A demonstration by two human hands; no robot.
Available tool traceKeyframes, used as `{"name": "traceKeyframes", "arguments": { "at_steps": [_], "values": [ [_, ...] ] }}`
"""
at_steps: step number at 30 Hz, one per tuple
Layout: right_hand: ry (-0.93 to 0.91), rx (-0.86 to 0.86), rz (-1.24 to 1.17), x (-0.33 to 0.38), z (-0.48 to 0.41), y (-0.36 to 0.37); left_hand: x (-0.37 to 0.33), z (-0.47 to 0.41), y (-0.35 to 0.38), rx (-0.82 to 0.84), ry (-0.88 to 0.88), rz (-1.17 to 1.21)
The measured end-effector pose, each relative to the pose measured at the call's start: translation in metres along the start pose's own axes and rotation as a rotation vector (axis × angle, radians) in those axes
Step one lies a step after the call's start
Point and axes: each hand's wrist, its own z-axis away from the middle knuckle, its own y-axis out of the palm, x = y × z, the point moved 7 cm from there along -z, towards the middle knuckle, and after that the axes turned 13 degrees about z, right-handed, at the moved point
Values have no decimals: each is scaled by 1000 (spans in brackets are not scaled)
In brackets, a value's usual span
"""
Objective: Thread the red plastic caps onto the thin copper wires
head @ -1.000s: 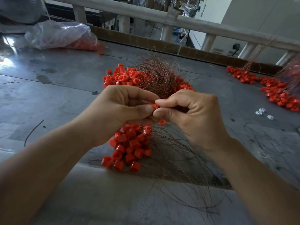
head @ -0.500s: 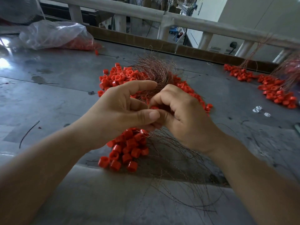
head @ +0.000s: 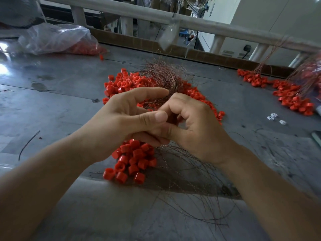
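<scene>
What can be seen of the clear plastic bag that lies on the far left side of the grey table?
The clear plastic bag is thin, crumpled and glossy, with bright reflections on its folds. It lies slumped on its side on the grey metal-looking table, near the far edge. Its right end holds a heap of small red plastic caps, seen through the film; the rest looks mostly empty. One loose red cap lies on the table just beside that end. Whether its mouth is open cannot be told.
</scene>
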Motion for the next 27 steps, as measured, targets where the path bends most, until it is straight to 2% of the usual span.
{"name": "traceKeyframes", "arguments": {
  "at_steps": [3,7,11,15,18,21,24,27],
  "values": [
    [78,31,-125,-6,0,-1,-5,-1,-5,-33,27,2],
    [157,161,-227,-13,2,6,-19,0,-11,-19,113,143],
    [168,56,-165,-16,0,-7,-24,-1,-16,-35,134,132],
    [171,44,14,-25,-1,-19,-24,-1,-27,-178,130,10],
    [214,158,109,-34,2,-13,-17,-2,-32,-256,69,-265],
    [243,326,144,-40,7,-1,-11,-1,-31,-252,22,-525],
    [258,448,178,-44,12,7,-3,-1,-30,-202,-55,-589],
    [265,463,200,-47,12,4,-1,-1,-30,-195,-68,-641]
  ]
}}
